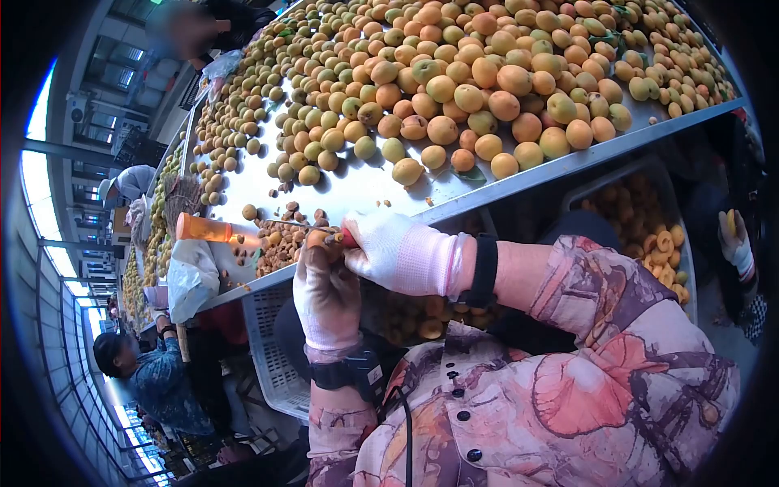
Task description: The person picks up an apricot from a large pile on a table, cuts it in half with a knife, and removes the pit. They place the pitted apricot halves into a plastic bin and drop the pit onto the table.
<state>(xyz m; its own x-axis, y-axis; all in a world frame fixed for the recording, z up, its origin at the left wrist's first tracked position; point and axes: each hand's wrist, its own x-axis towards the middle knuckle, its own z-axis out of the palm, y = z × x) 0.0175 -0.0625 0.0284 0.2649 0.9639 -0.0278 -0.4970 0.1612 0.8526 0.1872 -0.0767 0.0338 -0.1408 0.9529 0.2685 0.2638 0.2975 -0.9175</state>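
Observation:
My right hand (388, 250), in a white glove, is closed around the red handle of a knife (349, 238). Its thin blade points left, across the fruit in my other hand. My left hand (323, 294), also gloved, pinches an apricot (317, 241) with fingers and thumb, right up against my right hand. Much of the fruit is hidden by the fingers. Behind both hands, brown apricot pits (282, 243) lie heaped on the metal table (251, 183). Whole apricots (442, 130) cover the rest of the tabletop in a large pile.
An orange translucent container (203, 229) lies by the pits, beside a white plastic bag (193, 277). Under the table edge stands a white crate (272, 357); another crate (688, 284) at right holds opened apricots. Co-workers (166, 381) stand along the left; a gloved hand (735, 243) shows at far right.

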